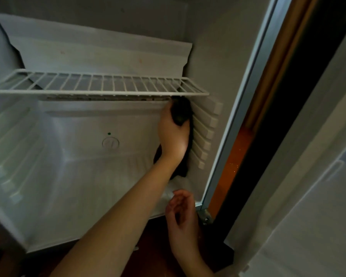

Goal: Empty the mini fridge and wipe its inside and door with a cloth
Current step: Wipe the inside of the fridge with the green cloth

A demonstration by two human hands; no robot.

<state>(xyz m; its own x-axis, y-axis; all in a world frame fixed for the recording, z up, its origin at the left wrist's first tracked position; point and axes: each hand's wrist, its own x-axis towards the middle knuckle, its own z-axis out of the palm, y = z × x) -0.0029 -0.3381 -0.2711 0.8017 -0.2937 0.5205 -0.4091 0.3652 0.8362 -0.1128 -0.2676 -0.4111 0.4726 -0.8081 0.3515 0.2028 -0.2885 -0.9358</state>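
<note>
The left hand (174,134) reaches deep into the fridge (88,120), its fingers curled round a dark cloth (181,111). It holds the bunched cloth in the back corner at about 3 o'clock of the cavity. The cloth's top touches the grimy strip just under the right end of the wire shelf (100,86). The rest of the cloth hangs down behind the wrist towards 6 o'clock and ends just above the fridge floor (78,186). The left forearm runs from 7 o'clock of the frame up to the hand.

The right hand (181,212) hovers at about 5 o'clock, near the front lip of the floor. Its fingers are loosely curled and hold nothing, and it touches nothing that can be seen.

Just at 3 o'clock of the cloth, moulded ribs (206,132) step down the right wall. On the back wall, at 9 o'clock of the left hand, is a round embossed mark (110,142) with a small green dot (109,133) above it. Above the shelf, towards 12 o'clock, a white panel (100,54) slopes across the back. The shelf and the floor carry no items.

The door (308,196) stands open at 4 o'clock, blurred. A metal hinge (205,215) sits at the cabinet's lower right corner, just at 3 o'clock of the right hand.
</note>
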